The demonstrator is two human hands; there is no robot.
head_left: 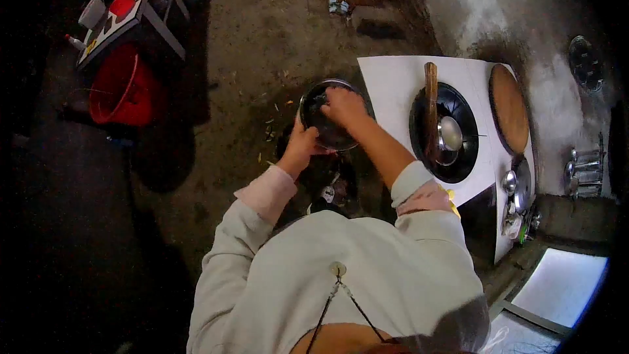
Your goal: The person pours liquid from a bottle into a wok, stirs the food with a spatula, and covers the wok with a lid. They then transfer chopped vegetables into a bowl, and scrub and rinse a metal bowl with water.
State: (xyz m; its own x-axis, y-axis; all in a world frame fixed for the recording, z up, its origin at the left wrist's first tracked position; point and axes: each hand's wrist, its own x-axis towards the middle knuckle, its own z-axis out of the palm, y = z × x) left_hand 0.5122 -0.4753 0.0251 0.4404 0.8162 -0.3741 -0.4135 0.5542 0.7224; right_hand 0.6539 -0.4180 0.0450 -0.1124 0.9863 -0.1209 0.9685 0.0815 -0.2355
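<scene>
A round, dark bowl with a shiny rim [334, 136] is held up in front of my body, its inside facing me. My left hand [303, 143] grips its lower left edge, with the thumb over the rim. Reaching into the bowl, my right hand [345, 107] has its fingers curled down against the inner surface. Whatever those fingers hold, if anything, is hidden beneath them.
On the white table [386, 85] to my right sits a black basin [466, 157] holding a long wooden piece [430, 92] and a metal bowl [450, 132]. A round brown board [510, 108] lies beyond. A red bucket [134, 95] stands by the left table [157, 29].
</scene>
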